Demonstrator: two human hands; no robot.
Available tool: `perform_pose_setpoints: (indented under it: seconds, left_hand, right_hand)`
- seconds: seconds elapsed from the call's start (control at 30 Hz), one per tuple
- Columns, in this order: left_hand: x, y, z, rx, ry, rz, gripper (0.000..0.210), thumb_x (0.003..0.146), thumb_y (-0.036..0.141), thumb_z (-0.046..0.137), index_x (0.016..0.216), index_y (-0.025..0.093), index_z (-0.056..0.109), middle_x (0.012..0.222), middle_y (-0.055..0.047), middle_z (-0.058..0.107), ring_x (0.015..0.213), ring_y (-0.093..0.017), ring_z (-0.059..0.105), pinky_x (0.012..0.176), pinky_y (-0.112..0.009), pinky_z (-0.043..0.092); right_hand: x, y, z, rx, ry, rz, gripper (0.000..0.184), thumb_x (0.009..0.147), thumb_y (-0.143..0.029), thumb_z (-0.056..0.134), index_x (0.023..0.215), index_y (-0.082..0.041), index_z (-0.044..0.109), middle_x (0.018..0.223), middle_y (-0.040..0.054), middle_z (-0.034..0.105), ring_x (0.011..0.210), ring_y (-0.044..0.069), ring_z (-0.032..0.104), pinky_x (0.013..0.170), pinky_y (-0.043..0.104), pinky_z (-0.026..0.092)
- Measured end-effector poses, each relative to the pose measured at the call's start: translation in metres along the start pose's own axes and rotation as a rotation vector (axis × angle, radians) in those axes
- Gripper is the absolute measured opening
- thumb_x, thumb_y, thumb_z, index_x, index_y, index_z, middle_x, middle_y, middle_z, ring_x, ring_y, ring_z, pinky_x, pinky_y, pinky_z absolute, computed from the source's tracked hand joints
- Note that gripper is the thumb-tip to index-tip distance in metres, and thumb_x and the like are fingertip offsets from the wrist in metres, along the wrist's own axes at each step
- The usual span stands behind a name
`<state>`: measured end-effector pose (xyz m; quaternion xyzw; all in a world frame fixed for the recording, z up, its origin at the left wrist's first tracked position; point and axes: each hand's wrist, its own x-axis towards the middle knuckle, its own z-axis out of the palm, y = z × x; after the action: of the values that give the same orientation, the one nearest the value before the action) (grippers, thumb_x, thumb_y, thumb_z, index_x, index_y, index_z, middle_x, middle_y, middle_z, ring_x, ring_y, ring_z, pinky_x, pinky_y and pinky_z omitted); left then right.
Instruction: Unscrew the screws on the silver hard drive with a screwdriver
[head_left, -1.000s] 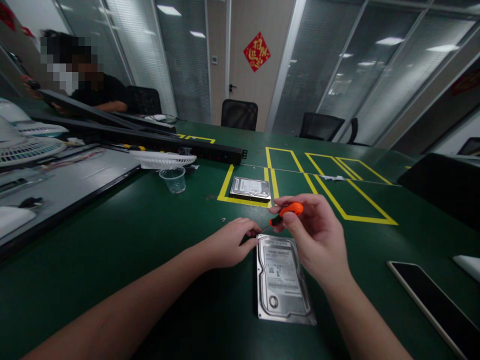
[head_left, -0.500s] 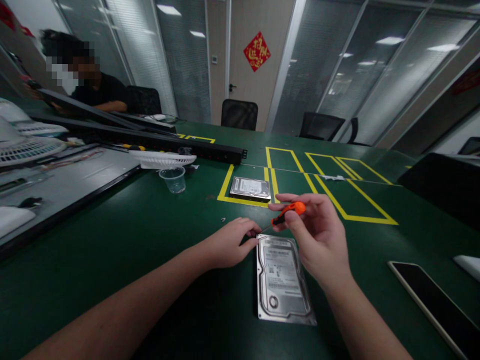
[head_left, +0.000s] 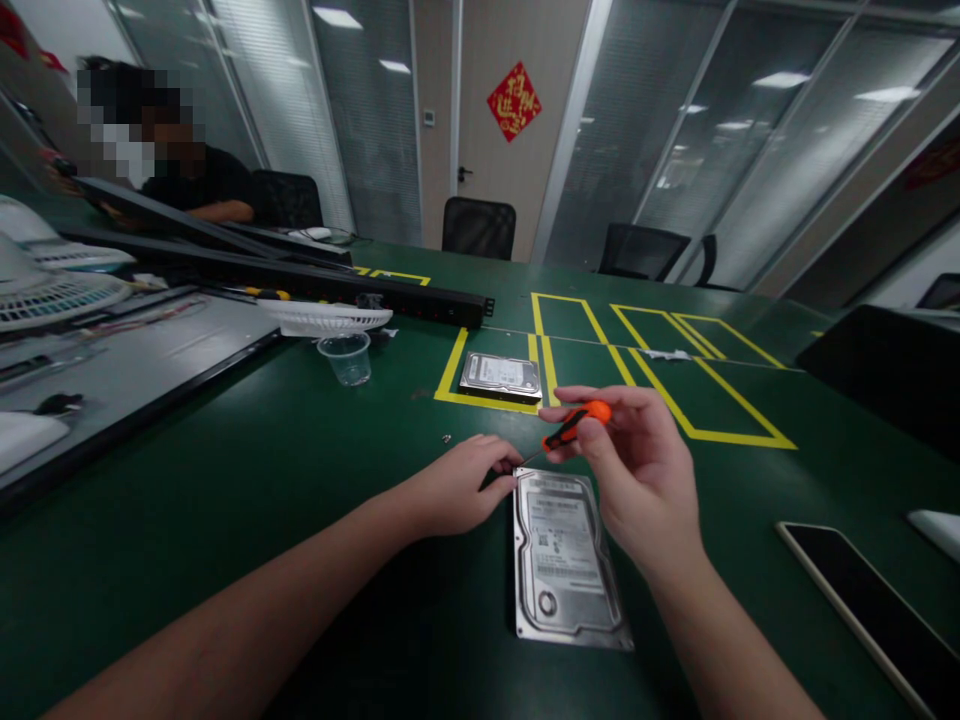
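A silver hard drive [head_left: 564, 560] with a printed label lies flat on the green table in front of me. My left hand [head_left: 476, 482] has its fingers curled at the drive's upper left corner, the thumb against its edge. In my right hand [head_left: 643, 468] is a screwdriver [head_left: 576, 426] with an orange and black handle, held at a slant. Its thin shaft runs down to that same corner, beside my left fingertips; the exact contact of the tip is too small to make out.
A second hard drive [head_left: 500, 375] sits inside a yellow taped box. Tiny metal bits [head_left: 446, 438] lie left of it, near a clear plastic cup [head_left: 347, 358]. A phone [head_left: 862, 600] is at the right. Fan parts, a long black bar [head_left: 420, 303] and a seated person occupy the left.
The screwdriver handle has turned slightly in my right hand, and the right thumb has shifted a little. My left hand and the hard drive have stayed in place.
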<state>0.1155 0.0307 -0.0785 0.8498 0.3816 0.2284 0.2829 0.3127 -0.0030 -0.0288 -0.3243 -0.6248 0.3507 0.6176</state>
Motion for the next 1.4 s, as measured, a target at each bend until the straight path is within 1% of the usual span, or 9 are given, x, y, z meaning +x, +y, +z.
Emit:
perform_pose_setpoints:
  seconds: [0.1, 0.23, 0.43, 0.53, 0.7, 0.8, 1.03, 1.2, 1.4]
  left_hand:
    - [0.0003, 0.0006, 0.0001, -0.003, 0.002, -0.002, 0.02, 0.101, 0.023, 0.061, 0.118, 0.018, 0.069, 0.113, -0.009, 0.071, 0.108, -0.026, 0.066, 0.095, -0.04, 0.053]
    - [0.0005, -0.0002, 0.0004, 0.015, 0.001, -0.008, 0.019, 0.1, 0.023, 0.061, 0.116, 0.018, 0.069, 0.112, -0.009, 0.071, 0.107, -0.026, 0.066, 0.095, -0.04, 0.053]
    - [0.0003, -0.0021, 0.0015, 0.01, 0.006, -0.004, 0.019, 0.101, 0.024, 0.061, 0.117, 0.018, 0.069, 0.112, -0.008, 0.071, 0.106, -0.025, 0.066, 0.095, -0.039, 0.053]
    - [0.0005, -0.0013, 0.0015, 0.001, 0.001, -0.007, 0.02, 0.101, 0.024, 0.061, 0.118, 0.018, 0.069, 0.113, -0.008, 0.071, 0.107, -0.025, 0.066, 0.096, -0.04, 0.053]
    - [0.0, -0.0003, 0.0009, 0.009, 0.0, -0.013, 0.019, 0.101, 0.023, 0.061, 0.117, 0.017, 0.069, 0.112, -0.008, 0.071, 0.107, -0.025, 0.066, 0.095, -0.04, 0.053]
    - [-0.0004, -0.0007, 0.0007, 0.009, 0.002, -0.01, 0.019, 0.101, 0.024, 0.061, 0.117, 0.017, 0.069, 0.112, -0.008, 0.071, 0.107, -0.025, 0.066, 0.094, -0.04, 0.052]
    - [0.0003, 0.0, 0.0006, 0.0, 0.007, -0.009, 0.02, 0.101, 0.023, 0.061, 0.119, 0.018, 0.069, 0.113, -0.008, 0.071, 0.107, -0.025, 0.066, 0.095, -0.04, 0.053]
    - [0.0002, 0.0002, 0.0001, 0.018, 0.007, -0.006, 0.018, 0.1, 0.023, 0.061, 0.115, 0.017, 0.069, 0.11, -0.008, 0.071, 0.105, -0.026, 0.066, 0.093, -0.04, 0.053]
    - [0.0, -0.0005, -0.0001, 0.022, 0.004, -0.008, 0.02, 0.1, 0.023, 0.062, 0.117, 0.018, 0.07, 0.111, -0.009, 0.071, 0.106, -0.026, 0.066, 0.094, -0.041, 0.053]
  right_hand:
    - [0.0001, 0.0022, 0.0002, 0.032, 0.001, -0.012, 0.022, 0.098, -0.024, 0.071, 0.118, -0.028, 0.061, 0.121, 0.0057, 0.073, 0.104, 0.021, 0.077, 0.071, 0.03, 0.069]
    - [-0.0007, 0.0061, -0.0028, 0.058, -0.047, 0.004, 0.025, 0.107, -0.029, 0.057, 0.13, -0.028, 0.067, 0.127, 0.009, 0.071, 0.112, 0.023, 0.075, 0.076, 0.032, 0.069]
    - [-0.0007, 0.0032, -0.0022, 0.034, -0.002, 0.008, 0.013, 0.103, -0.027, 0.064, 0.116, -0.026, 0.067, 0.125, 0.0082, 0.072, 0.105, 0.023, 0.077, 0.072, 0.032, 0.069]
    - [-0.0006, 0.0025, -0.0014, 0.041, 0.011, -0.014, 0.018, 0.098, -0.023, 0.071, 0.114, -0.028, 0.063, 0.122, 0.0057, 0.073, 0.103, 0.022, 0.077, 0.07, 0.03, 0.069]
    - [-0.001, 0.0049, -0.0032, 0.05, -0.05, -0.004, 0.025, 0.106, -0.028, 0.058, 0.129, -0.028, 0.067, 0.127, 0.0089, 0.071, 0.111, 0.023, 0.075, 0.076, 0.033, 0.069]
    - [-0.0006, 0.004, -0.0032, 0.049, -0.048, 0.015, 0.025, 0.108, -0.03, 0.054, 0.126, -0.025, 0.07, 0.129, 0.0102, 0.07, 0.112, 0.023, 0.075, 0.078, 0.033, 0.068]
    - [-0.0001, 0.0001, -0.0013, 0.021, 0.016, 0.001, 0.016, 0.097, -0.025, 0.074, 0.111, -0.026, 0.066, 0.119, 0.0066, 0.074, 0.102, 0.023, 0.078, 0.071, 0.032, 0.069]
    - [-0.0014, 0.004, -0.0037, 0.069, -0.046, 0.01, 0.025, 0.107, -0.03, 0.057, 0.128, -0.027, 0.068, 0.126, 0.0093, 0.071, 0.111, 0.024, 0.075, 0.076, 0.034, 0.069]
    - [-0.0013, 0.0003, -0.0023, 0.044, -0.021, 0.019, 0.017, 0.105, -0.029, 0.061, 0.119, -0.025, 0.07, 0.126, 0.0093, 0.072, 0.107, 0.023, 0.076, 0.075, 0.033, 0.069]
